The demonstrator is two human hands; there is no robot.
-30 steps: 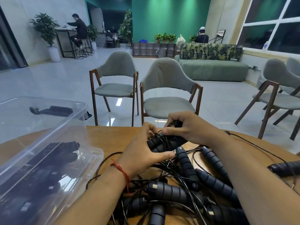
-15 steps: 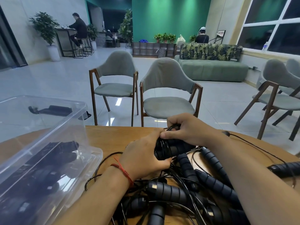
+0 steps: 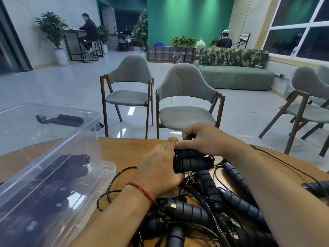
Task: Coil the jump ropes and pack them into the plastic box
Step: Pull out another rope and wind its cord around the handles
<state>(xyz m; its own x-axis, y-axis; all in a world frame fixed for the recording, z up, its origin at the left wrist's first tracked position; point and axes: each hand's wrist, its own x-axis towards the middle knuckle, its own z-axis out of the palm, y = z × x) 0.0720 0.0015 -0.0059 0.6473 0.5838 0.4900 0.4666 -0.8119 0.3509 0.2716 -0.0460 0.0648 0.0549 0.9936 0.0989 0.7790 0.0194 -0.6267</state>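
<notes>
Both hands hold one black jump rope bundle (image 3: 193,161): two ribbed handles side by side with thin cord wound round their left end. My left hand (image 3: 160,172) grips that wound end from the left. My right hand (image 3: 204,138) is closed over the top of the bundle, thumb meeting the left fingers. Below lies a tangled pile of jump ropes (image 3: 204,216), black handles and loose cord. The clear plastic box (image 3: 53,184) stands at the left with several black ropes inside.
The round wooden table (image 3: 124,152) carries everything. A clear lid (image 3: 44,118) leans behind the box. Another rope handle (image 3: 316,188) lies at the far right, its cord (image 3: 284,163) trailing along the edge. Two grey chairs (image 3: 185,104) stand just beyond the table.
The bundle has turned from slanted to level and dropped slightly. My left hand has slid along it, and cord is wound tighter around the handles' left end.
</notes>
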